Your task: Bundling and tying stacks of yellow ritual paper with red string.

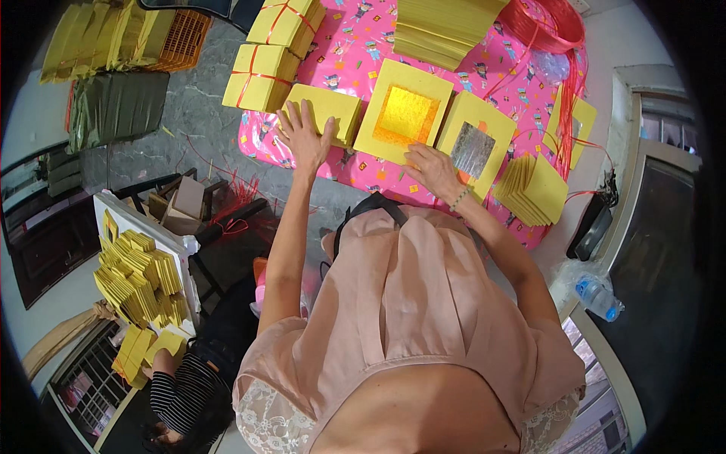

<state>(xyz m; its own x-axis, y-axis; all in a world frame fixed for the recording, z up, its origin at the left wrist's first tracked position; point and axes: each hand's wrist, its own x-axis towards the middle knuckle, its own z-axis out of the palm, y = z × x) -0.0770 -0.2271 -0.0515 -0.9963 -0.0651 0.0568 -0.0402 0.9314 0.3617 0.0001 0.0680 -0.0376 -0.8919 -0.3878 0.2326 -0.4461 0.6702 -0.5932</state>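
My left hand (305, 144) lies with fingers spread at the near edge of a stack of plain yellow paper (336, 110), fingertips on it. My right hand (435, 170) rests its loosely bent fingers on the lower right corner of a yellow sheet with a gold foil square (407, 112). Nothing shows gripped in either hand. Beside my right hand lies a yellow stack with a silver foil square (473, 147), partly covered by my fingers and wrist. Further right a fanned pile of folded yellow paper (532, 189) stands near the table's edge.
Yellow bundles tied with red string (259, 78) stand at the left of the pink patterned tablecloth (340, 64). A tall yellow stack (442, 34) and a red string coil (544, 30) lie at the far side. At lower left, a person (185, 393) handles yellow paper by a white table (113, 219).
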